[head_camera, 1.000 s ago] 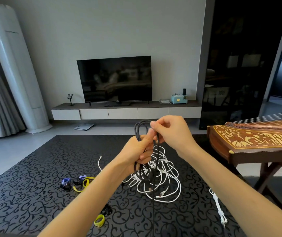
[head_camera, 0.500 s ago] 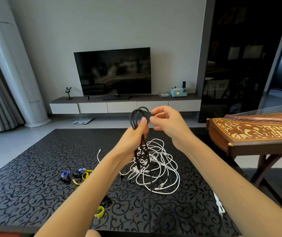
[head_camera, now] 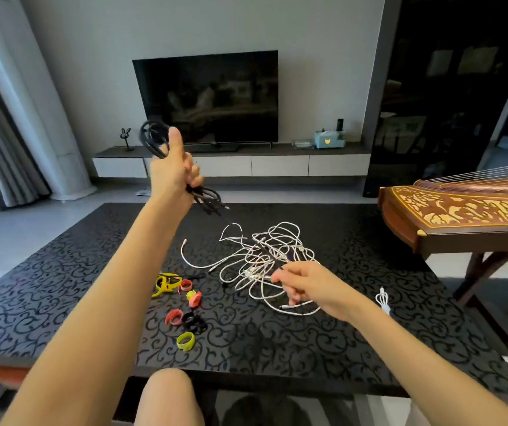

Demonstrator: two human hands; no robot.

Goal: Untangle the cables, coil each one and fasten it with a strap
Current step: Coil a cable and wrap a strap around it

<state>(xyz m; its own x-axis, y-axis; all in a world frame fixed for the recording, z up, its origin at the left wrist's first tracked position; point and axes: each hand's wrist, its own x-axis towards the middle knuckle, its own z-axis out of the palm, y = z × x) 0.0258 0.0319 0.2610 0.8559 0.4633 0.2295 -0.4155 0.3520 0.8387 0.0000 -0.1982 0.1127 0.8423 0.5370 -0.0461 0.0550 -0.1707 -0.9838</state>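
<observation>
Black-patterned worktop (head_camera: 62,287) carries the mess. Left hand (head_camera: 171,173) grips black cable coil (head_camera: 209,198), thumb up, raised well above the worktop, probably to keep the loops together and clear of the white cable tangle (head_camera: 265,256). Right hand (head_camera: 311,287) sits low at the tangle's near edge, fingers (head_camera: 280,276) loosely curled; can't tell if they pinch a strand. Coloured straps (head_camera: 185,302) lie just left of the tangle, handy for fastening. Small white bundled cable (head_camera: 383,299) sits apart on the right.
</observation>
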